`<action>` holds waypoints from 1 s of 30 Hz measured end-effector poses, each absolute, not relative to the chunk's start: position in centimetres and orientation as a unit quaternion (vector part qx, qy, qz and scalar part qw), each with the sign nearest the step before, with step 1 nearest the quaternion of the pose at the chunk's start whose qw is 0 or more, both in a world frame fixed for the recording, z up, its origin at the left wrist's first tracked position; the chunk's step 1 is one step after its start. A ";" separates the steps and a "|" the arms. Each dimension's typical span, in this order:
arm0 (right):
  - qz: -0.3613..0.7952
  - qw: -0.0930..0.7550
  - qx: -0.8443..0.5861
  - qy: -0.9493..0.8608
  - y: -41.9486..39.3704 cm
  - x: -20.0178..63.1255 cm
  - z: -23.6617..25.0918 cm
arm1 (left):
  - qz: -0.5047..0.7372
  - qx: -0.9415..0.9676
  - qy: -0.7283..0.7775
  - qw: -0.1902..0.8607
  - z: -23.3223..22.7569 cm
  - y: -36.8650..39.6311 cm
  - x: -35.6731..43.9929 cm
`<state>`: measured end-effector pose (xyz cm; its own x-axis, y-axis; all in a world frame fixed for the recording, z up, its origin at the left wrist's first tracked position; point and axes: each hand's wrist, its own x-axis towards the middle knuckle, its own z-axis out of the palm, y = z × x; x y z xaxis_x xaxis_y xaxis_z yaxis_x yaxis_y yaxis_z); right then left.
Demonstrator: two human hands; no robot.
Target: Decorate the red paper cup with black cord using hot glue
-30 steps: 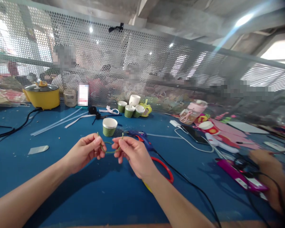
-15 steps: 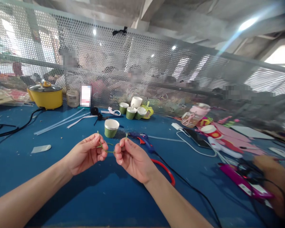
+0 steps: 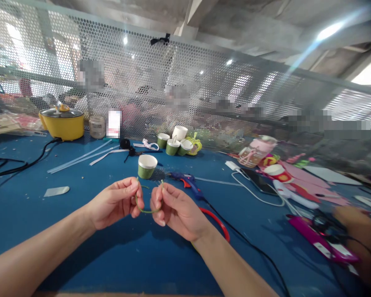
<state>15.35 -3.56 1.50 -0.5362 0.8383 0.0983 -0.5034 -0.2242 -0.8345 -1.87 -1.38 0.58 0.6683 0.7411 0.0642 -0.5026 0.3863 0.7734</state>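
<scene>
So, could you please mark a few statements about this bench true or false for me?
1. Both hands, left hand and right hand, pinch a green wire. True.
2. The wire is pulled straight. False: it sags in a curve between them.
3. A green cup stands upright beyond the hands. True.
4. The yellow pot has no lid. False: its lid is on.
5. The glue gun is in the right hand. False: it lies on the table.

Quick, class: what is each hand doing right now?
Left hand: closed, pinching one end of the green wire.
Right hand: closed, pinching the wire's other end.
</scene>
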 end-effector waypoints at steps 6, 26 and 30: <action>0.767 0.453 -0.181 -0.416 -3.7 15.4 1.9 | 0.393 0.371 0.140 0.830 0.1 -1.1 -1.8; 0.772 0.459 -0.220 -0.381 -4.0 15.5 2.2 | 0.353 0.400 0.096 0.840 0.6 -1.8 -1.8; 0.764 0.478 -0.215 -0.375 -3.7 15.6 2.1 | 0.381 0.385 0.111 0.833 0.2 -1.5 -1.6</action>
